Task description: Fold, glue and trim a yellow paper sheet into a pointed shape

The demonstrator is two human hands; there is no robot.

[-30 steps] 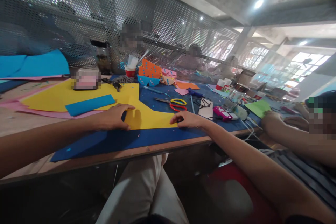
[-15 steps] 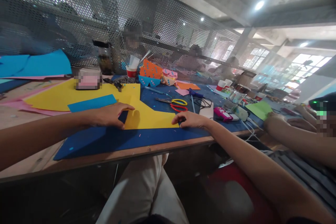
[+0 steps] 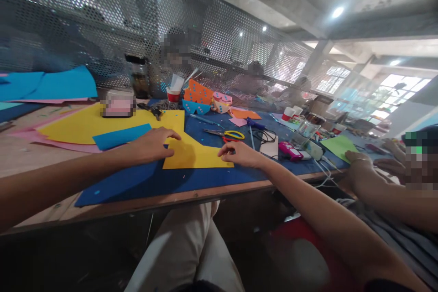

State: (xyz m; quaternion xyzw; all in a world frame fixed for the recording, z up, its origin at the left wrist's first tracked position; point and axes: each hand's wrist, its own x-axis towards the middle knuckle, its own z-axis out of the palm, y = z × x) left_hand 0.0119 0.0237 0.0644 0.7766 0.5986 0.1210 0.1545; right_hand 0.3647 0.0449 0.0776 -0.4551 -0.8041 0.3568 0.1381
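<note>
Resting palm down, the left hand (image 3: 153, 144) lies on the left part of the yellow paper sheet (image 3: 195, 154), with the fingers stretched out, a little spread, and holding nothing. The right hand (image 3: 239, 154) is at the right corner of the same sheet. Its fingers are lightly bent and the fingertips (image 3: 221, 152) touch the paper. Whether the thumb grips the paper edge, I cannot tell.

The yellow paper sheet lies flat on a dark blue sheet (image 3: 143, 185), near the front edge of the table (image 3: 164, 201), about in the middle of its width. A light blue strip (image 3: 121, 136) lies just beside the left wrist, toward the left side of the surface. The scissors with the yellow handle (image 3: 228, 134) lie just behind the right hand, further from the front edge. A pink device (image 3: 290, 151) is to the right of them, on the blue surface.

At the right end of the table, another person's hand (image 3: 359, 160) rests on the front edge, well apart from both hands.
</note>
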